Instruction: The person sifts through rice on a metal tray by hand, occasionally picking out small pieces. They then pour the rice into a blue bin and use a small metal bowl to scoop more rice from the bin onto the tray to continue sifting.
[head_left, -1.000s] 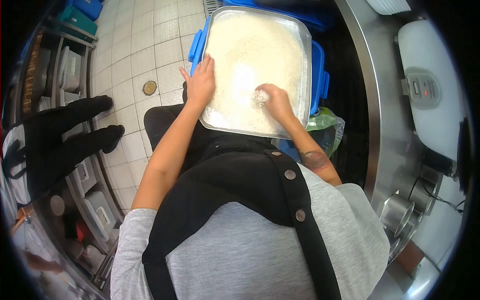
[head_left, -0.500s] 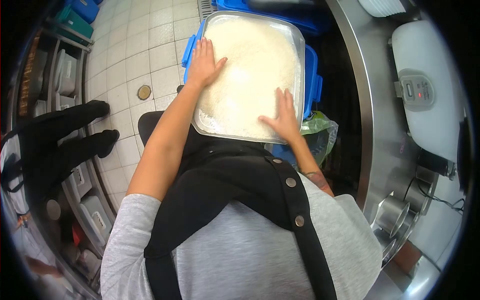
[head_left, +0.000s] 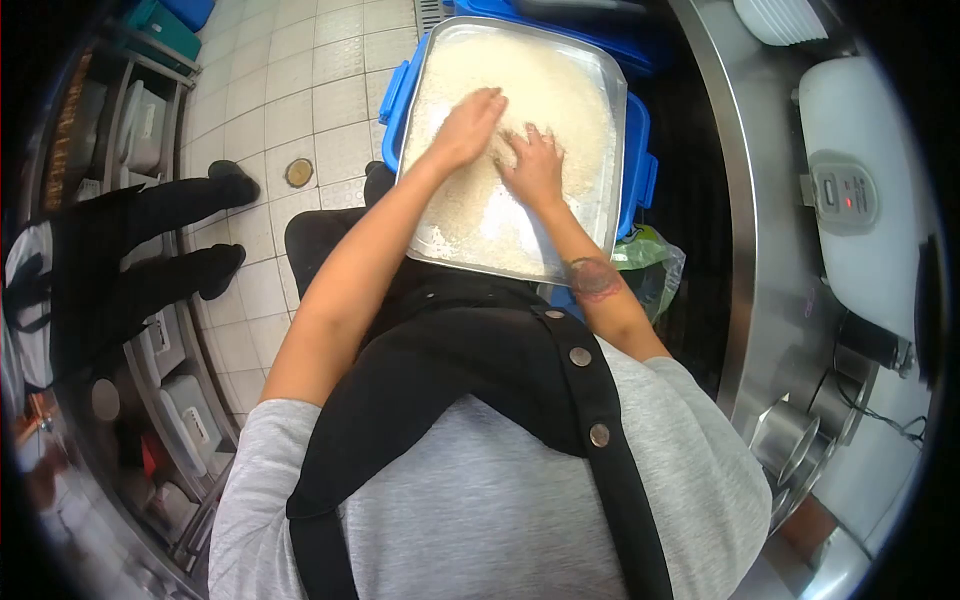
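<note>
A large rectangular metal tray (head_left: 612, 190) lies before my lap, spread with a layer of pale, fine crumbs (head_left: 530, 70). My left hand (head_left: 470, 128) is over the middle of the crumbs, its fingers stretched forward and slightly curved, a little blurred. Just to its right, my right hand (head_left: 535, 165) touches the crumbs with fingers spread and tips dug in. Neither hand grips anything. Near the tray's front edge, bare shiny metal shows through where the layer is thin.
Under the tray is a blue-rimmed container (head_left: 636, 150) with side clips. A green plastic bag (head_left: 650, 255) lies at right, beside a steel counter (head_left: 735, 200) bearing a white appliance (head_left: 860, 200). Another person's legs (head_left: 150, 215) stand at left, near shelves with bins (head_left: 190, 425).
Both hands have moved inward from the tray's sides to its middle, the right one also farther forward. More bare metal shows near the front of the tray.
</note>
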